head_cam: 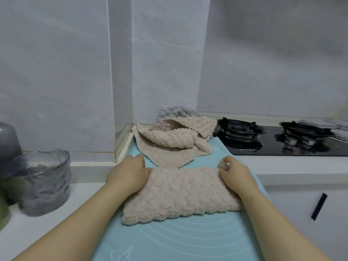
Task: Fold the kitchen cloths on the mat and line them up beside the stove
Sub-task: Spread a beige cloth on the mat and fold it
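2 hands, left hand [130, 174], right hand [238, 175], gripping folded beige cloth [180, 193], blue mat [178, 240]

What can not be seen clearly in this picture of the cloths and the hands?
Head view, the only one:
- Grey fluffy cloth: mostly hidden behind the crumpled beige fluffy cloths; its fold state is unclear.
- How many beige cloths are in that pile: unclear.
- Dark grey object at left: cut off by the edge.

Head camera looks forward and down, close over the mat [169, 240]
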Tool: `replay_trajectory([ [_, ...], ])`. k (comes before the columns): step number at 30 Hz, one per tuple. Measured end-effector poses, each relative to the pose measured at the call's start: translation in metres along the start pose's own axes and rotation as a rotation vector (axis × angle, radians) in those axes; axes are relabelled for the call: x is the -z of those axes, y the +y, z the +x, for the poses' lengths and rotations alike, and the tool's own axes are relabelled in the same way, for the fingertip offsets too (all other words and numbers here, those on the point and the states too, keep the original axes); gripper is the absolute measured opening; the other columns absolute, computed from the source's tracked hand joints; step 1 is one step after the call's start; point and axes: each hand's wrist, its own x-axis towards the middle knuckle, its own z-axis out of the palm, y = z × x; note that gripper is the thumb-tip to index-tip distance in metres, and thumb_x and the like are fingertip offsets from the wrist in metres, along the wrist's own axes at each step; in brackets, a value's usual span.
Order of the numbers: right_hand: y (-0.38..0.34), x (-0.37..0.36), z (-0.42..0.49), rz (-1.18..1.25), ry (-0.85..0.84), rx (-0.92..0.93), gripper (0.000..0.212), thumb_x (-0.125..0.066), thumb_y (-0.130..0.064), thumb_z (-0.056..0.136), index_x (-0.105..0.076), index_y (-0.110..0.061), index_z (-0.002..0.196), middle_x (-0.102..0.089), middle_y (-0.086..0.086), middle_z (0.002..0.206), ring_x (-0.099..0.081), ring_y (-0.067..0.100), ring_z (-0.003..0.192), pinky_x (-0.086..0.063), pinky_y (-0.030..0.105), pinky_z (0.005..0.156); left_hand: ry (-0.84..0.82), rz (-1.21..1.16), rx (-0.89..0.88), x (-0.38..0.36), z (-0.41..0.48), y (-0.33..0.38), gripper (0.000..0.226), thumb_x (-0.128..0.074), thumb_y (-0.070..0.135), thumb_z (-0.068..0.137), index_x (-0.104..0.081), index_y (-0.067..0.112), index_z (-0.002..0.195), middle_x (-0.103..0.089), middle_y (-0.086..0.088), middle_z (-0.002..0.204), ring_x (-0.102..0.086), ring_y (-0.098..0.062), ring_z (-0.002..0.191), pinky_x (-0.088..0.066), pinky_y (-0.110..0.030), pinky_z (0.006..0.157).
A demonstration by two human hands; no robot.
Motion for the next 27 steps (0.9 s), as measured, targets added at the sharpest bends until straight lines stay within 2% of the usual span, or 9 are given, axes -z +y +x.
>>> replay_trajectory([
  [4,0.002,0.003,0.0,0.132,0.144,0.028,0.016,-0.051,-0.016,0.089,-0.056,-0.027,0.078,-0.063,0.003,0.087,-0.05,0.023,0.081,-0.044,0.033,0.068,0.133,-0.143,0.016,0.001,0.0,-0.002,0.009,-0.047,0.011,0.087,-0.047,0.018,0.082,-0.054,-0.003,0.094,-0.048,-0.022,0.084,-0.034,-0.03,0.063],
  [6,0.001,0.003,-0.002,0.152,0.234,0.049,0.011,-0.052,-0.023,0.091,-0.06,-0.024,0.084,-0.06,0.001,0.086,-0.049,0.022,0.083,-0.04,0.032,0.064,0.154,-0.14,0.028,0.0,-0.003,-0.001,0.017,-0.042,0.003,0.083,-0.043,0.019,0.081,-0.052,-0.004,0.092,-0.047,-0.024,0.082,-0.033,-0.031,0.061],
  [9,0.0,-0.002,-0.005,0.013,0.154,0.087,0.014,-0.048,-0.023,0.094,-0.061,-0.022,0.098,-0.065,0.003,0.096,-0.052,0.023,0.087,-0.041,0.031,0.066,0.141,-0.049,0.007,-0.004,-0.008,0.0,0.02,-0.039,0.001,0.084,-0.045,0.019,0.092,-0.052,-0.005,0.099,-0.051,-0.026,0.087,-0.044,-0.034,0.069],
  [13,-0.005,0.005,-0.009,-0.162,0.055,0.043,0.038,-0.042,-0.027,0.093,-0.039,-0.02,0.131,-0.06,0.008,0.119,-0.054,0.03,0.108,-0.039,0.034,0.073,0.013,-0.013,-0.012,-0.001,-0.012,0.0,0.035,-0.039,0.018,0.094,-0.037,0.023,0.128,-0.042,-0.005,0.128,-0.052,-0.024,0.106,-0.047,-0.038,0.086],
  [16,-0.001,0.021,-0.014,-0.182,-0.088,-0.055,0.048,-0.046,-0.036,0.088,-0.033,-0.02,0.132,-0.057,0.008,0.122,-0.053,0.029,0.11,-0.041,0.035,0.082,-0.222,-0.06,-0.025,0.017,-0.021,0.001,0.057,-0.05,0.047,0.089,-0.028,0.027,0.138,-0.023,-0.005,0.141,-0.047,-0.024,0.119,-0.041,-0.034,0.1],
  [18,0.003,0.028,-0.018,-0.155,-0.17,-0.108,0.045,-0.048,-0.037,0.086,-0.035,-0.022,0.126,-0.058,0.004,0.111,-0.054,0.027,0.104,-0.045,0.035,0.087,-0.375,-0.029,-0.028,0.028,-0.026,-0.003,0.062,-0.058,0.052,0.083,-0.032,0.03,0.135,-0.02,-0.003,0.138,-0.045,-0.021,0.117,-0.037,-0.029,0.1],
  [20,0.006,0.029,-0.018,-0.099,-0.208,-0.124,0.041,-0.052,-0.034,0.084,-0.037,-0.023,0.12,-0.057,-0.002,0.091,-0.057,0.024,0.094,-0.047,0.034,0.082,-0.452,-0.065,-0.048,0.035,-0.031,-0.006,0.048,-0.065,0.043,0.082,-0.042,0.035,0.123,-0.024,0.001,0.13,-0.046,-0.017,0.107,-0.038,-0.025,0.092],
  [24,0.006,0.025,-0.015,0.039,-0.079,-0.079,0.041,-0.051,-0.015,0.08,-0.042,-0.026,0.119,-0.061,0.004,0.084,-0.06,0.025,0.084,-0.051,0.036,0.075,-0.268,-0.305,-0.064,0.033,-0.029,-0.003,0.026,-0.065,0.003,0.079,-0.057,0.025,0.089,-0.038,-0.002,0.114,-0.046,-0.012,0.069,-0.04,-0.014,0.052],
  [27,0.007,0.026,-0.014,0.111,0.078,-0.042,0.04,-0.046,-0.009,0.082,-0.044,-0.026,0.117,-0.061,0.006,0.086,-0.058,0.028,0.083,-0.051,0.038,0.071,-0.236,-0.326,-0.061,0.03,-0.029,-0.001,0.021,-0.063,0.003,0.077,-0.058,0.023,0.081,-0.041,-0.002,0.112,-0.048,-0.013,0.07,-0.044,-0.017,0.058],
])
